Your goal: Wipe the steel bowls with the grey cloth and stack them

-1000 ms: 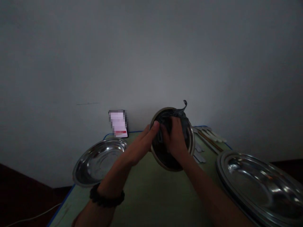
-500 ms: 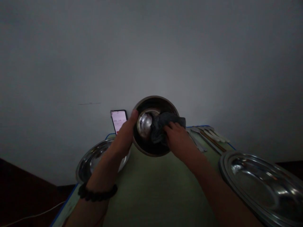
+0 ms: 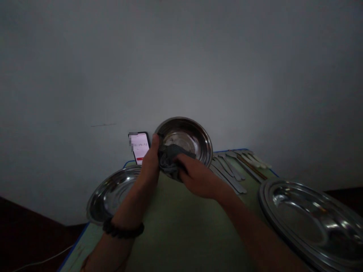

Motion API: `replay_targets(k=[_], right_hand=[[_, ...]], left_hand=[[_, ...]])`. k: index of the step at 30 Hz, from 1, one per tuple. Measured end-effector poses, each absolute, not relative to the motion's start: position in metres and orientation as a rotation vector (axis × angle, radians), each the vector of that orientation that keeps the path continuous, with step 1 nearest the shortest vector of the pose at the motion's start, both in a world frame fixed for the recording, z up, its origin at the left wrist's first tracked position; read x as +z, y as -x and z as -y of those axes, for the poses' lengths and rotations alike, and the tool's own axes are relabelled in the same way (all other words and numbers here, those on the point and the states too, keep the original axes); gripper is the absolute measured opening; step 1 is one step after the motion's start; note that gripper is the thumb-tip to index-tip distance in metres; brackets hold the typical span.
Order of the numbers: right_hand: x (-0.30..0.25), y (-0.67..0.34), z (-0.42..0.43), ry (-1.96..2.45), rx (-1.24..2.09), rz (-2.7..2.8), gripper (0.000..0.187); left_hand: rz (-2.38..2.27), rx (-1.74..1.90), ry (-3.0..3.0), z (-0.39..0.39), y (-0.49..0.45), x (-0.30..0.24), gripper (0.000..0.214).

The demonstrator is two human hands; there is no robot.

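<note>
A round stainless steel bowl (image 3: 202, 143) is held up over the table, its inside tilted toward me. My left hand (image 3: 150, 158) grips its left rim, thumb on the edge, with the other fingers hidden behind. Bunched in my right hand (image 3: 195, 173) is a dark grey cloth (image 3: 170, 156), pressed against the lower left of the bowl's inside and rim. The right fingertips are partly hidden in the cloth.
A phone (image 3: 140, 147) showing a timer leans on the wall. One steel basin (image 3: 98, 200) sits at left on the green table (image 3: 181, 234); stacked steel trays (image 3: 266, 200) lie at right. Several metal utensils (image 3: 227, 175), brown chopsticks (image 3: 253, 166) and white-handled pieces (image 3: 261, 160) lie behind.
My right hand has moved the cloth left and down, from the bowl's right inside to its lower left rim. The bowl's tilt has changed, showing more of its right inner wall.
</note>
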State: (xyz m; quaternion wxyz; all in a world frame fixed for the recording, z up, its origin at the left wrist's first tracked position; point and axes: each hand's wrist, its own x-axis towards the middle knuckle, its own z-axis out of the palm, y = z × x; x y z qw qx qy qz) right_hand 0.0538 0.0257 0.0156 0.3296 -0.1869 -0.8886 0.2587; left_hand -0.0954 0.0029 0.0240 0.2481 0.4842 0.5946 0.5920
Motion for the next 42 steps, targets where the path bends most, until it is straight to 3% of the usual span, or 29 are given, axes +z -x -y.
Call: replay_targets(k=[3,8,12,18,27,31,34,39,42], right_hand=[[0.025,-0.059,-0.02,0.482,0.52,2.375,0.025],[0.031,-0.065,-0.025,0.486,0.193,2.474,0.028],[0.037,-0.085,-0.038,0.4,0.427,2.352,0.016],[0.036,-0.105,-0.059,0.527,0.821,2.071,0.03],[0.054,-0.101,-0.04,0.757,0.245,1.386,0.028],[0.053,-0.09,-0.016,0.525,0.208,1.833,0.033],[0.041,-0.071,-0.004,0.424,0.226,2.249,0.048],[0.029,-0.052,0.0,0.486,0.144,2.11,0.036],[0.028,-0.052,-0.007,0.464,0.019,1.942,0.039]], left_hand=[[-1.629,1.825,-1.079,0.001,0.098,0.036,0.067],[-1.613,1.733,-1.23,0.007,0.097,0.043,0.066],[-1.684,1.695,-1.409,0.011,0.108,0.047,0.061],[-1.822,1.425,-1.81,0.022,0.124,0.054,0.041],[-1.965,1.468,-1.581,0.021,0.109,0.058,0.045],[-1.904,1.601,-1.462,0.017,0.109,0.054,0.041],[-1.712,1.645,-1.352,0.018,0.106,0.052,0.04],[-1.704,1.689,-1.359,0.026,0.094,0.057,0.044],[-1.63,1.669,-1.358,0.029,0.087,0.062,0.048]])
